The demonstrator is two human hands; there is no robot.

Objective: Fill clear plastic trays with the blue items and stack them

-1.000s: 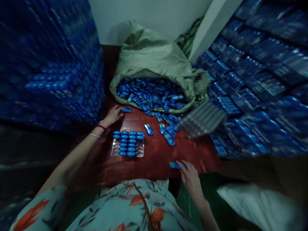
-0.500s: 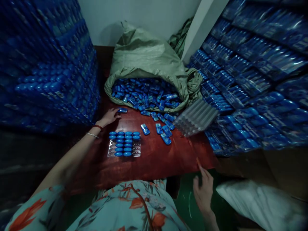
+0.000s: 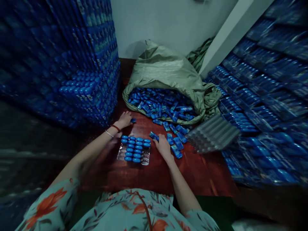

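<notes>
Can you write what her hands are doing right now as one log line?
left hand: touching blue piece | right hand: on blue piece beside tray | sack: open

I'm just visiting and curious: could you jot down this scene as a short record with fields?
Surface: red table
Left hand: fingers on a blue piece
Right hand: fingers on another blue piece
Tray: clear, partly filled with blue pieces, between the hands
Sack: green, open, spilling blue pieces
Empty trays: stacked at the right
Surroundings: filled trays stacked on both sides
</notes>
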